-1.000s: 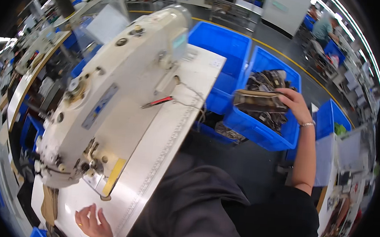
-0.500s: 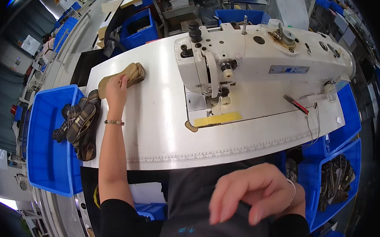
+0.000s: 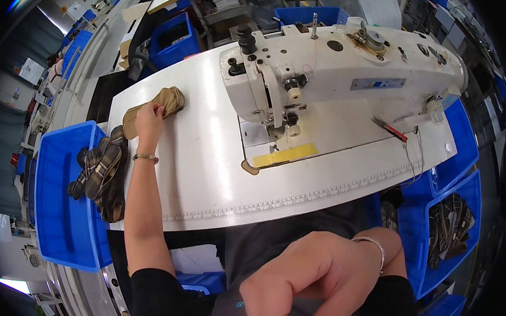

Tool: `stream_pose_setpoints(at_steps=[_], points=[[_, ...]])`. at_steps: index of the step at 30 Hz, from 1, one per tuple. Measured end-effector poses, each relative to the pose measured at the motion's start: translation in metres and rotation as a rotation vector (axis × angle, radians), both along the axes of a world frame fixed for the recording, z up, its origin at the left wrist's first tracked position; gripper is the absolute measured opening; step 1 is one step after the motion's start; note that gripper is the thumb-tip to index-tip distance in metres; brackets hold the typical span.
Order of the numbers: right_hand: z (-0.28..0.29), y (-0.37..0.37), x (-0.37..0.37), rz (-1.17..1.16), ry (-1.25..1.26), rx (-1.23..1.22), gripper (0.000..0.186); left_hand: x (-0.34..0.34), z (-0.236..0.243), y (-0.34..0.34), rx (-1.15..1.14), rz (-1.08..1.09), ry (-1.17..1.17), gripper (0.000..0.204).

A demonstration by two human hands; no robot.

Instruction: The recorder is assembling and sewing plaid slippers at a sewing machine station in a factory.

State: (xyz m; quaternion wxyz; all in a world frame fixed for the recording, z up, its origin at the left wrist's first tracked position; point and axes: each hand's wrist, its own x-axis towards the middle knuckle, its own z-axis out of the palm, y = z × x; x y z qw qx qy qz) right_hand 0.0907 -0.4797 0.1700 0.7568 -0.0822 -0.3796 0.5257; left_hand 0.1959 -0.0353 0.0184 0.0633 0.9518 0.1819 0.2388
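My left hand [image 3: 149, 119] reaches to the far left of the white sewing table, its fingers pinched at a stack of tan, insole-shaped pieces [image 3: 171, 98]. Whether it grips one piece or several is hidden. My right hand [image 3: 315, 277] hangs close in front of my dark apron, loosely curled, thumb and forefinger apart. No object shows in it, and its fingertips run out at the lower edge. Beside my left forearm, a bundle of dark plaid, sole-shaped pieces [image 3: 108, 165] lies over the table's edge and the rim of a blue bin [image 3: 66, 227].
A white sewing machine [image 3: 335, 75] stands across the table's right half. Red-handled snippers [image 3: 393, 130] lie beside its bed. A printed ruler strip [image 3: 297, 191] follows the near edge. At the right, another blue bin [image 3: 424, 275] holds plaid pieces [image 3: 449, 227].
My right hand has come closer and lower, its fingers curling downward. My left hand stays at the tan stack, its fingers drawn closer together. The whole view has shifted slightly.
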Motion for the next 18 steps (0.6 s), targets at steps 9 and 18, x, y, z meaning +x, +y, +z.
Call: stream_pose_setpoints(at_steps=[9,18], points=[[-0.012,0.004,0.010,0.099,0.029,0.047,0.023,-0.064,0.012,-0.140,0.040,-0.350,-0.009,0.011],[-0.130,0.032,0.023,-1.078,-1.637,-0.677,0.058,-0.107,0.013,-0.177,-0.268,-0.601,0.060,0.015]])
